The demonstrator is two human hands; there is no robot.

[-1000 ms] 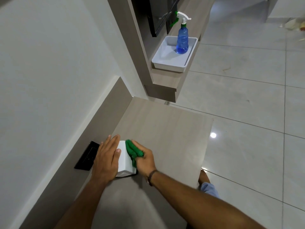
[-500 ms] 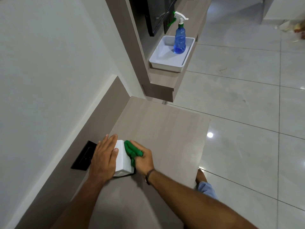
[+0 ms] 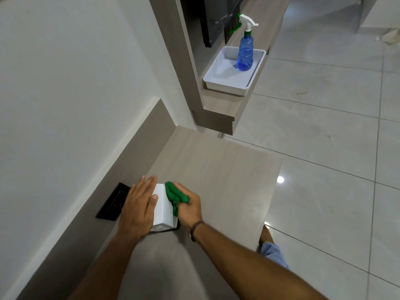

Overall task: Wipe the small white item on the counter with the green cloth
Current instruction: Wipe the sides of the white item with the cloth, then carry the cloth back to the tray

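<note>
A small white boxy item (image 3: 163, 210) stands on the wood-grain counter (image 3: 220, 169), close to the back panel. My left hand (image 3: 138, 204) lies flat over its left side and top, thumb across the top face. My right hand (image 3: 188, 207) is closed around a bunched green cloth (image 3: 175, 194) and presses it against the item's right upper edge. The item's left side is hidden under my left hand.
A black socket plate (image 3: 113, 202) sits in the back panel left of the item. On a higher shelf beyond, a white tray (image 3: 225, 80) holds a blue spray bottle (image 3: 245, 51). The counter's right edge drops to a glossy tiled floor (image 3: 324, 148).
The green cloth and my right hand have shifted slightly along the item's right edge. My left hand keeps its hold on the item. The camera view has drifted a little.
</note>
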